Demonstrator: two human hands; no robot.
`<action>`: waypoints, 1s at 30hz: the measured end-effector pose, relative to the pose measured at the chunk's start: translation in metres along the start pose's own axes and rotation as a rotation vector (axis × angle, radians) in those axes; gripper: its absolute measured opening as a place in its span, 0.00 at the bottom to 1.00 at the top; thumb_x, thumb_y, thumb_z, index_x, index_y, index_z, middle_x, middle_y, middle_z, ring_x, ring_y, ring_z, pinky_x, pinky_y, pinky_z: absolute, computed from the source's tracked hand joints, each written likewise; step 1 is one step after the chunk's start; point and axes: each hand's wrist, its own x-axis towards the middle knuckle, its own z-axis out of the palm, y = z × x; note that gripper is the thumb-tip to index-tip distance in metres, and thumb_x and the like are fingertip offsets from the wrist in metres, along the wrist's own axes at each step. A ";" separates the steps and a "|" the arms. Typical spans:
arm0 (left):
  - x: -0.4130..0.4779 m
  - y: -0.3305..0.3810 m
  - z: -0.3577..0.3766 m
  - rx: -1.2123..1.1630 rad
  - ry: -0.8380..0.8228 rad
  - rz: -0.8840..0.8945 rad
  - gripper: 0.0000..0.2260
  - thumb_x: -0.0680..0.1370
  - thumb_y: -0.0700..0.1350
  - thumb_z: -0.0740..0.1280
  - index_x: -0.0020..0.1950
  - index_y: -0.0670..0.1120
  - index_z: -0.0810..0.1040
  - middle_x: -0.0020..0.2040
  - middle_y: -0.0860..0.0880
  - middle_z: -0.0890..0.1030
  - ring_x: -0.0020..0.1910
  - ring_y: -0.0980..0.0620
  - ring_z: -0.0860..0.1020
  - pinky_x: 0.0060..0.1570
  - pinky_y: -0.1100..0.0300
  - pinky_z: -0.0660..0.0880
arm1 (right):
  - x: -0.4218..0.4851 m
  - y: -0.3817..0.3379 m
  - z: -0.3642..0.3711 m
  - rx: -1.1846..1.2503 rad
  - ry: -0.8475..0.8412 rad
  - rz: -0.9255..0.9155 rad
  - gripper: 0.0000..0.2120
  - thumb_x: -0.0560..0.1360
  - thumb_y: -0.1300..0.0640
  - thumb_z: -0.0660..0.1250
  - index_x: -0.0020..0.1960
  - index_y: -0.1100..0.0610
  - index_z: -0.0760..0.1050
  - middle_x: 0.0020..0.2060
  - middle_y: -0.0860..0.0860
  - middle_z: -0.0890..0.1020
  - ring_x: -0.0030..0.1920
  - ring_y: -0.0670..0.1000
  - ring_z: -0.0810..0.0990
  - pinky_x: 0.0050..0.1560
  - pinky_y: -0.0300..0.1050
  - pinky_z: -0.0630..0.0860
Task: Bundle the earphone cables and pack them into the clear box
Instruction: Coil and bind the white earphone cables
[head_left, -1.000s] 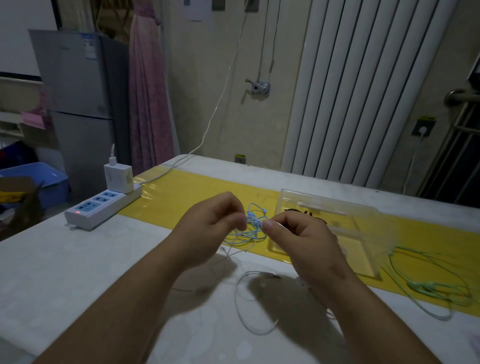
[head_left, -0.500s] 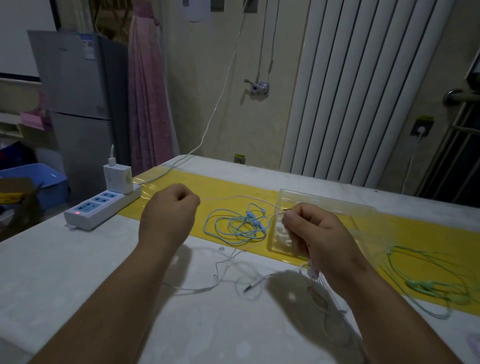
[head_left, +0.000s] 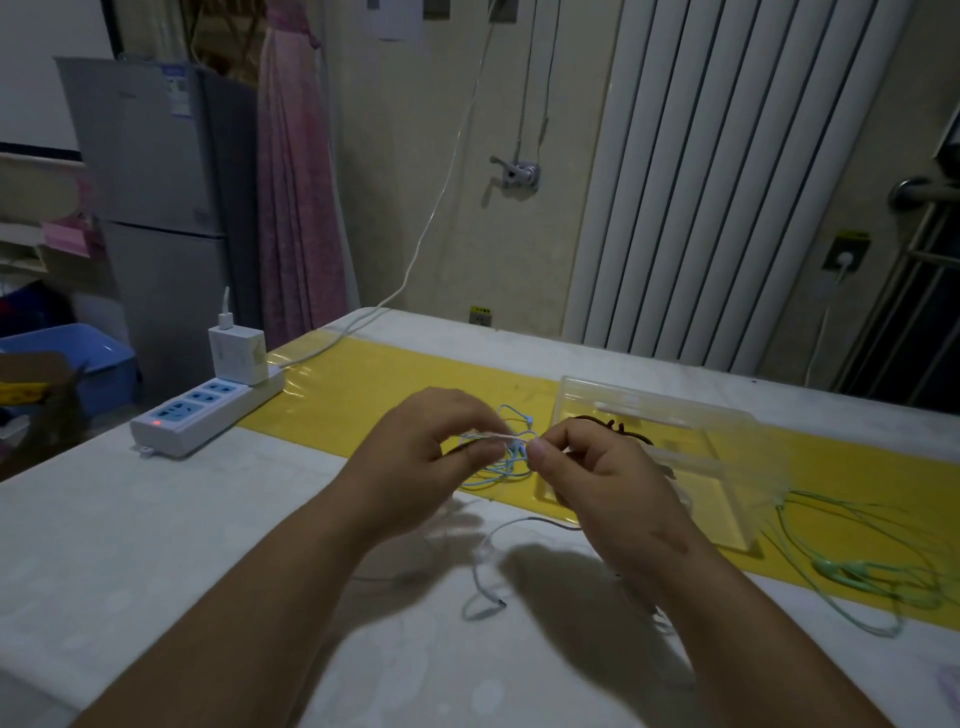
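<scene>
My left hand (head_left: 421, 457) and my right hand (head_left: 602, 483) meet above the table, fingertips almost touching, both pinching a thin white earphone cable (head_left: 483, 571). Its loose end trails down onto the white tabletop in loops. Behind my fingers a blue earphone cable (head_left: 506, 470) lies in a loose coil on the yellow strip. The clear box (head_left: 727, 467) sits open to the right of my hands, with something dark inside near its far left corner. A green earphone cable (head_left: 857, 566) sprawls untidily right of the box.
A white power strip (head_left: 202, 415) with a charger (head_left: 236, 353) plugged in lies at the table's left edge, its cord running up the wall. A yellow strip (head_left: 363, 395) crosses the table (head_left: 130, 545). A radiator and a fridge stand behind.
My hands were spread apart with the white cable stretched between them half a second ago; they have come back together over the blue coil, and the trailing white loops have shifted on the table.
</scene>
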 end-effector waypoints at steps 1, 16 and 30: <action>0.000 0.001 0.001 -0.021 -0.018 -0.049 0.05 0.74 0.53 0.66 0.46 0.55 0.80 0.38 0.60 0.80 0.42 0.59 0.77 0.45 0.59 0.72 | 0.000 0.000 0.000 0.023 0.002 0.004 0.11 0.73 0.45 0.66 0.38 0.51 0.77 0.24 0.45 0.66 0.27 0.47 0.62 0.33 0.44 0.59; 0.003 -0.003 -0.014 -0.109 0.347 -0.524 0.10 0.68 0.48 0.60 0.30 0.43 0.72 0.26 0.52 0.70 0.30 0.52 0.67 0.33 0.53 0.63 | 0.000 -0.002 -0.008 0.126 0.012 0.014 0.10 0.74 0.58 0.69 0.37 0.61 0.76 0.23 0.47 0.72 0.26 0.46 0.70 0.29 0.39 0.67; -0.001 0.005 -0.010 0.050 0.024 -0.166 0.14 0.66 0.47 0.67 0.49 0.54 0.84 0.46 0.58 0.83 0.48 0.59 0.79 0.51 0.55 0.74 | 0.000 0.000 0.001 -0.088 0.045 -0.037 0.10 0.77 0.56 0.68 0.36 0.55 0.76 0.24 0.43 0.68 0.27 0.43 0.63 0.32 0.42 0.62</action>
